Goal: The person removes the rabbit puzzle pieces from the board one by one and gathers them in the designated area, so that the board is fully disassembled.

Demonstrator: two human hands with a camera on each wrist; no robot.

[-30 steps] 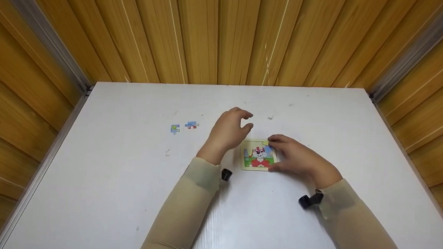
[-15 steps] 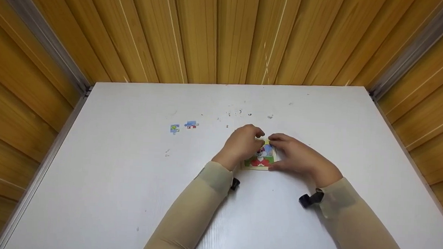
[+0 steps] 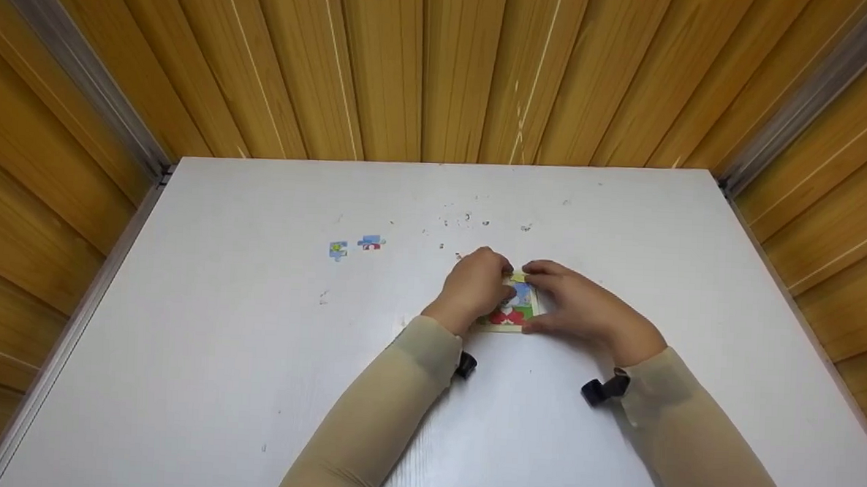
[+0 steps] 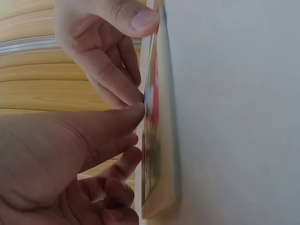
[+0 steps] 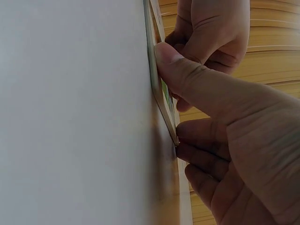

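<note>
The puzzle board (image 3: 516, 311) is lain mid-table (image 3: 179, 379), far from every edge, and is pinched between the left hand (image 3: 475, 285) and the right hand (image 3: 581, 305).

Both forearms, in tan sleeves, reach from the near edge toward the middle of the scene and converge. The left hand (image 3: 474, 288) lies knuckles up, its fingers curled downward with the fingertips (image 4: 136, 111) pressing down. The right hand (image 3: 581, 306) sits just to its right, almost touching it at the far side; its thumb (image 5: 176, 65) presses at the near edge while its fingers curl over the far edge. A small black camera is strapped at each wrist.
</note>
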